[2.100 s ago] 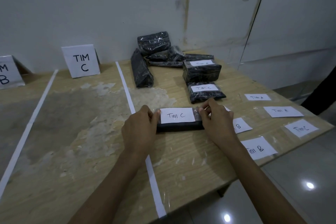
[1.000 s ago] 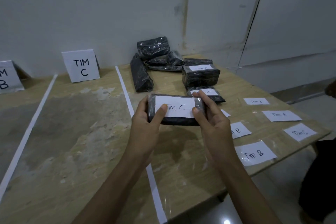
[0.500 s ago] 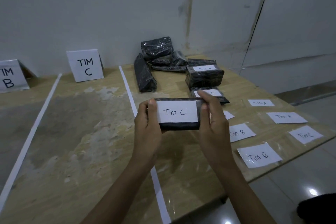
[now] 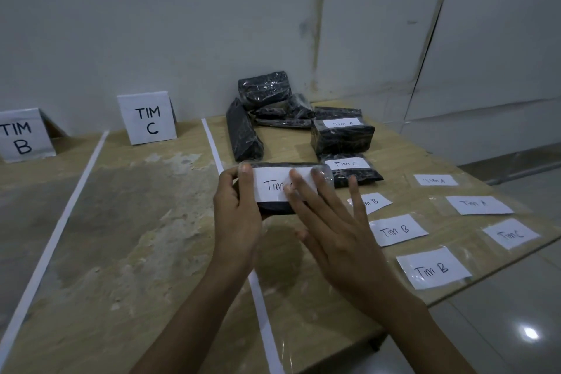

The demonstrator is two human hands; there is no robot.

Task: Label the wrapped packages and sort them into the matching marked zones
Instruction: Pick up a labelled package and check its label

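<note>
Hands, two of them, are busy with one black wrapped package (image 4: 274, 208); the left hand (image 4: 236, 215) has its thumb and fingers curled round the package's left end and holds it up off the table (image 4: 136, 252); the right hand (image 4: 334, 228) is flat with fingers spread, and its fingertips (image 4: 296, 185) lie on the white label (image 4: 267, 185), which says Tim, with the last letter hidden by a finger. Just past the right hand's fingertips lie two more labelled packages: the flat Tim C package (image 4: 352, 171) and, behind it, the fat Tim A package (image 4: 341, 136). Past the left hand's thumb lies one long bare package (image 4: 243, 135); behind that is a heap of bare packages (image 4: 264, 89), too jumbled to count. To the right of the right hand six loose labels lie on the table: three Tim B labels (image 4: 397, 229), two Tim A labels (image 4: 478, 203), one Tim C label (image 4: 511, 234). Far off to the left of the left hand stand two signs, the TIM C sign (image 4: 147, 120) and the TIM B sign (image 4: 22, 136). Two white tape lines cross the table; the near tape line (image 4: 263, 313) runs under the left wrist; the far tape line (image 4: 63, 222) lies well to the left.
</note>
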